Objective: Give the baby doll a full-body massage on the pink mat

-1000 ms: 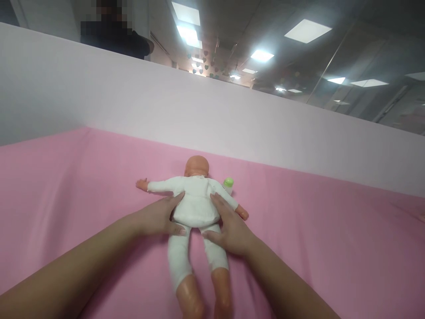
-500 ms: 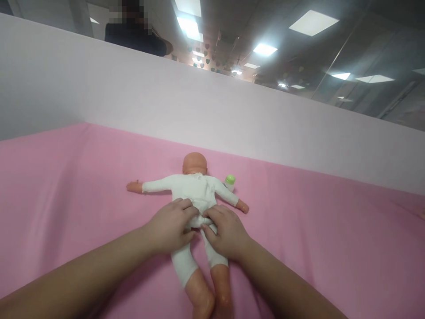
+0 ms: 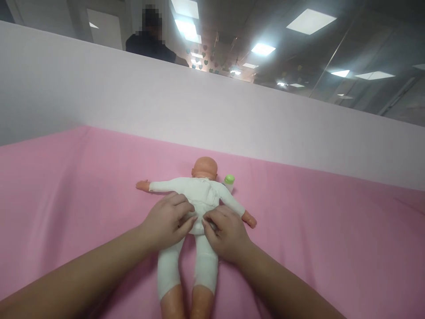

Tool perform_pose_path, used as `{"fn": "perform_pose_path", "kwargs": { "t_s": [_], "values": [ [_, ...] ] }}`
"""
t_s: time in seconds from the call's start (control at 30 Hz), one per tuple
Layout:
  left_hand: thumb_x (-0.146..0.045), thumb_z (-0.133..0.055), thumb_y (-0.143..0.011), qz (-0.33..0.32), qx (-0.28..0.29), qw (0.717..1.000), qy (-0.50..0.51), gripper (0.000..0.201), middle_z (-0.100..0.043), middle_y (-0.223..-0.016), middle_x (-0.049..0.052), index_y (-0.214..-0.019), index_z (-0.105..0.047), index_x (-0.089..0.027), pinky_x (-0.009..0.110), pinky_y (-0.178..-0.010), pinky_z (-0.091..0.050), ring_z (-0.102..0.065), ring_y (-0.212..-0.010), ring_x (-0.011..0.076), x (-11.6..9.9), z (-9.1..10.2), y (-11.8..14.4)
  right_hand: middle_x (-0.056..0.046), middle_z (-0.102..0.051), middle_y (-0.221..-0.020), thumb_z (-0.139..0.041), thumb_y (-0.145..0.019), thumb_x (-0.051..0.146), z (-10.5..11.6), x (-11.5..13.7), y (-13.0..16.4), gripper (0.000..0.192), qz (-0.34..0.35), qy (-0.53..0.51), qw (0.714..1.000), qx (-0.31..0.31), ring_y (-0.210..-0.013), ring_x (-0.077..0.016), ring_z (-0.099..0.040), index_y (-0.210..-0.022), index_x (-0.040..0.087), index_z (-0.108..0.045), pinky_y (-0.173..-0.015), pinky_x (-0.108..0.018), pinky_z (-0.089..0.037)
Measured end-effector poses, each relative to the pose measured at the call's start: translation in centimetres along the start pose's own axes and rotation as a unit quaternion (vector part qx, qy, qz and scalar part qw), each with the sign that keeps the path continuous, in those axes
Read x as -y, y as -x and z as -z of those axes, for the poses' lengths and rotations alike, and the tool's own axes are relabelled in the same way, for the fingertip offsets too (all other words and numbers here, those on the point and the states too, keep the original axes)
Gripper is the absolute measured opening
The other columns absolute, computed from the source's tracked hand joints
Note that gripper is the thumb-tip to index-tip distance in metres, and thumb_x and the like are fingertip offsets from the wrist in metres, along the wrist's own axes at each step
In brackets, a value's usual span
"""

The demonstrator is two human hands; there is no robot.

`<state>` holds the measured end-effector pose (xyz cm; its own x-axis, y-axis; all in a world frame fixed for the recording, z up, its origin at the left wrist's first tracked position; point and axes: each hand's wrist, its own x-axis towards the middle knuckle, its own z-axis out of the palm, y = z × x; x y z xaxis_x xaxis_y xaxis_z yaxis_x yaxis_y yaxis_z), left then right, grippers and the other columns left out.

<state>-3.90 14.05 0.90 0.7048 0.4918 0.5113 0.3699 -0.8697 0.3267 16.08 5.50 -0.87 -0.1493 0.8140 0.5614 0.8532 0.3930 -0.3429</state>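
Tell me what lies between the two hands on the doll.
In the head view, only the doll's own white-clothed lower back: the left hand and right hand press on it, fingertips nearly meeting over bunched white fabric.

Both forearms are bare up to the frame edge; no sleeves show. Left hand (image 3: 168,221) and right hand (image 3: 226,232): ungloved, short plain fingernails. The blur hides finer detail.

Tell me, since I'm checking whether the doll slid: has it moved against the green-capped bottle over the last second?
Yes. The doll has slid slightly toward the camera: its head now sits level with the green-capped bottle, earlier it reached further beyond.
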Motion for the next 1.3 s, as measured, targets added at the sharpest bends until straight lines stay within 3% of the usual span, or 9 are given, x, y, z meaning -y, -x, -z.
{"fn": "perform_pose_path", "kwargs": {
  "t_s": [0.1,0.37,0.6,0.7,0.77,0.87,1.03,1.2,1.3],
  "values": [
    [-0.026,-0.052,-0.093,-0.007,-0.006,1.0,-0.009,0.021,-0.065,-0.088,0.008,-0.093,-0.071,-0.019,0.039,-0.081,-0.047,-0.059,-0.088,0.0241,0.0,-0.3,-0.1,-0.006,-0.067,-0.087,-0.06,-0.09,0.021,-0.3,0.1,-0.1,0.006,0.016,0.019,0.999,-0.025,-0.085,-0.0225,-0.061,-0.092,0.021,-0.065,-0.079,-0.037,-0.048],
    [-0.029,-0.051,-0.095,0.066,0.087,0.993,0.043,0.024,-0.069,-0.09,0.006,-0.094,-0.074,-0.022,0.036,-0.078,-0.048,-0.063,-0.09,0.0234,0.2,-1.4,-0.8,-0.001,-0.069,-0.082,-0.056,-0.095,0.02,-0.6,-0.6,-1.0,0.015,-0.05,-0.032,0.995,0.083,-0.08,-0.0181,-0.062,-0.082,0.022,-0.063,-0.076,-0.034,-0.047],
    [-0.028,-0.049,-0.096,0.044,0.04,0.997,0.04,0.028,-0.067,-0.081,0.006,-0.083,-0.072,-0.019,0.036,-0.073,-0.049,-0.061,-0.081,0.0219,-0.2,-1.1,-0.5,0.001,-0.069,-0.079,-0.06,-0.095,0.025,0.0,-0.8,-0.9,0.015,-0.059,-0.071,0.995,0.044,-0.077,-0.0173,-0.063,-0.08,0.023,-0.064,-0.072,-0.033,-0.049],
    [-0.025,-0.05,-0.093,0.012,-0.023,1.0,0.015,0.023,-0.068,-0.091,0.009,-0.094,-0.072,-0.018,0.04,-0.082,-0.05,-0.06,-0.089,0.0239,0.0,-1.3,-0.4,-0.004,-0.07,-0.085,-0.065,-0.091,0.027,-0.5,-0.8,-0.6,0.006,-0.035,-0.021,0.999,-0.004,-0.084,-0.0221,-0.063,-0.09,0.022,-0.068,-0.08,-0.039,-0.051],
    [-0.023,-0.052,-0.09,0.015,-0.037,0.999,0.009,0.025,-0.068,-0.103,0.011,-0.106,-0.071,-0.017,0.042,-0.088,-0.05,-0.06,-0.098,0.0257,0.2,-1.6,-0.4,-0.008,-0.07,-0.096,-0.066,-0.091,0.031,-0.7,-0.9,-0.5,0.018,-0.029,0.016,0.999,-0.023,-0.094,-0.0268,-0.062,-0.106,0.022,-0.069,-0.088,-0.045,-0.051],
    [-0.023,-0.054,-0.089,0.037,0.011,0.999,0.027,0.031,-0.068,-0.111,0.01,-0.115,-0.069,-0.017,0.042,-0.091,-0.05,-0.061,-0.104,0.0264,0.7,-1.9,-0.7,-0.01,-0.069,-0.114,-0.063,-0.093,0.034,-0.9,-1.1,-0.6,0.033,-0.038,0.019,0.999,0.006,-0.109,-0.0296,-0.06,-0.124,0.021,-0.065,-0.097,-0.049,-0.049],
    [-0.028,-0.053,-0.091,0.068,0.072,0.994,0.037,0.034,-0.069,-0.115,0.01,-0.119,-0.068,-0.019,0.043,-0.091,-0.052,-0.063,-0.107,0.0279,0.9,-2.1,-1.0,-0.007,-0.071,-0.112,-0.061,-0.095,0.036,-0.7,-1.6,-1.1,0.025,-0.076,-0.015,0.994,0.082,-0.108,-0.0269,-0.062,-0.115,0.022,-0.068,-0.098,-0.047,-0.05],
    [-0.027,-0.051,-0.091,0.058,0.06,0.997,0.0,0.039,-0.067,-0.119,0.013,-0.125,-0.066,-0.016,0.045,-0.096,-0.051,-0.061,-0.112,0.0299,0.5,-2.3,-0.7,-0.009,-0.069,-0.115,-0.063,-0.092,0.033,-0.8,-1.6,-0.9,0.031,-0.057,-0.002,0.997,0.057,-0.111,-0.0283,-0.06,-0.122,0.022,-0.066,-0.1,-0.049,-0.049],
    [-0.027,-0.05,-0.091,0.04,0.037,0.998,-0.036,0.047,-0.06,-0.136,0.016,-0.135,-0.06,-0.013,0.049,-0.11,-0.043,-0.053,-0.129,0.0324,0.6,-2.6,-0.4,-0.011,-0.065,-0.126,-0.067,-0.089,0.033,-1.0,-1.5,-0.7,0.042,-0.052,0.028,0.998,0.027,-0.119,-0.0313,-0.056,-0.129,0.022,-0.063,-0.106,-0.052,-0.045]
  ]
}}
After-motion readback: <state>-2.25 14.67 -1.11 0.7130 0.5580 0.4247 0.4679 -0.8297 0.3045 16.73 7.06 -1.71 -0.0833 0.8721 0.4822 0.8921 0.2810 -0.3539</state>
